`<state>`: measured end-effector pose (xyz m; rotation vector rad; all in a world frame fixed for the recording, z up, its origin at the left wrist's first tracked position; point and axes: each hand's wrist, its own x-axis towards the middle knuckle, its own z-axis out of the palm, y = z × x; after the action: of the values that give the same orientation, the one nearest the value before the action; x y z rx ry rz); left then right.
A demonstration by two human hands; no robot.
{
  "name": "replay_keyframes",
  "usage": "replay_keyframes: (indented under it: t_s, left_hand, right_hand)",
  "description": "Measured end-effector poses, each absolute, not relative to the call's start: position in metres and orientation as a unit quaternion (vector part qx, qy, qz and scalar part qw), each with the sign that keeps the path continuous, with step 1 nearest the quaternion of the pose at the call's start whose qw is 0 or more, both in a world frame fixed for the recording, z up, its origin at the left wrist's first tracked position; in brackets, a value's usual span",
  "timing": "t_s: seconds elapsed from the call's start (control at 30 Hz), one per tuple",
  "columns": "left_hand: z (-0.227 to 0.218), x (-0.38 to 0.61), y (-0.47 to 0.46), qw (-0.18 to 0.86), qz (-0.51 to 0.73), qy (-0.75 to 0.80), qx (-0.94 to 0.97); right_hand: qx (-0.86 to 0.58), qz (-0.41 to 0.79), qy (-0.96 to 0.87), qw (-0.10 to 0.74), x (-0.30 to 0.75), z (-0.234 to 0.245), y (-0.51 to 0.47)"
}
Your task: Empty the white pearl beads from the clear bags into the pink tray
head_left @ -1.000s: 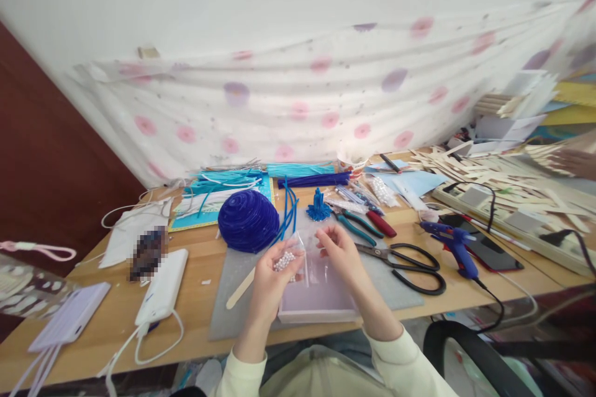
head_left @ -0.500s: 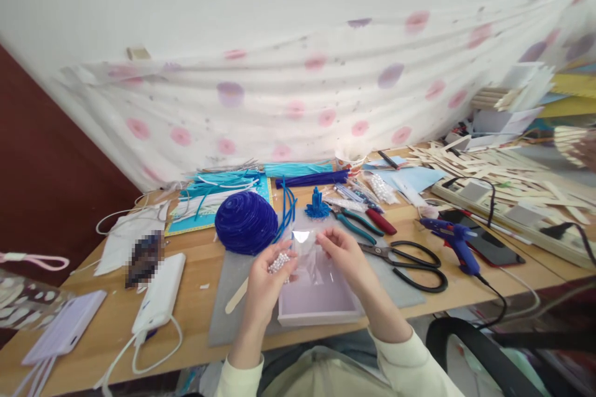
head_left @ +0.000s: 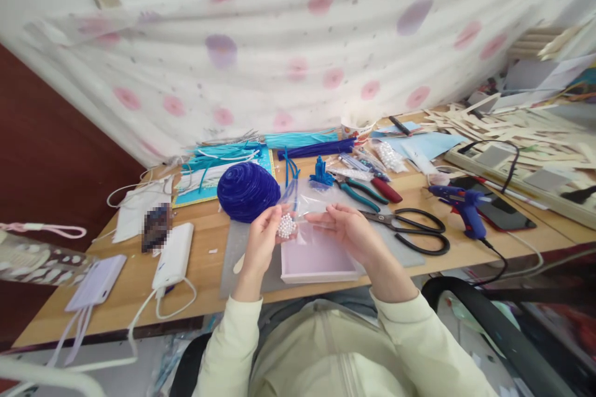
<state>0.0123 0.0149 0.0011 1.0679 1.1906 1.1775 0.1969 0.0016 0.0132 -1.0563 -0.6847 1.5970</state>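
Note:
My left hand (head_left: 263,239) is closed on a clear plastic bag (head_left: 305,229), with a cluster of white pearl beads (head_left: 285,225) bunched beside its fingers. On the other side, my right hand (head_left: 351,231) pinches the bag's edge, its fingers pointing left. Both hands are above a shallow lilac tray (head_left: 321,260) on a grey mat. Just behind the left hand sits a dark blue ball-shaped piece (head_left: 248,192) with a wound, fuzzy surface. A small blue piece with upright points (head_left: 321,173) stands beyond the bag.
Right of the tray lie black-handled scissors (head_left: 419,231), teal-handled pliers (head_left: 361,194) and a blue glue gun (head_left: 460,201). Bundles of blue fuzzy stems (head_left: 316,148) run along the back. A white power bank (head_left: 173,255) with cables lies left. A power strip (head_left: 521,180) is at the right.
My right hand's fingers have shifted from a raised pinch to pointing left along the bag. The beads show more fully by my left hand. The camera view has tilted down.

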Motion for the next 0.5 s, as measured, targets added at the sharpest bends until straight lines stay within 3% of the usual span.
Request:
replay_keyframes:
  t_s: [0.23, 0.5]
  left_hand:
    - [0.004, 0.01, 0.014, 0.462, 0.473, 0.506, 0.553]
    - [0.02, 0.0, 0.022, 0.401, 0.429, 0.482, 0.649]
  right_hand:
    - [-0.441, 0.675, -0.241, 0.54, 0.2, 0.004, 0.002]
    - [-0.432, 0.733, -0.2, 0.486, 0.202, 0.009, 0.002]
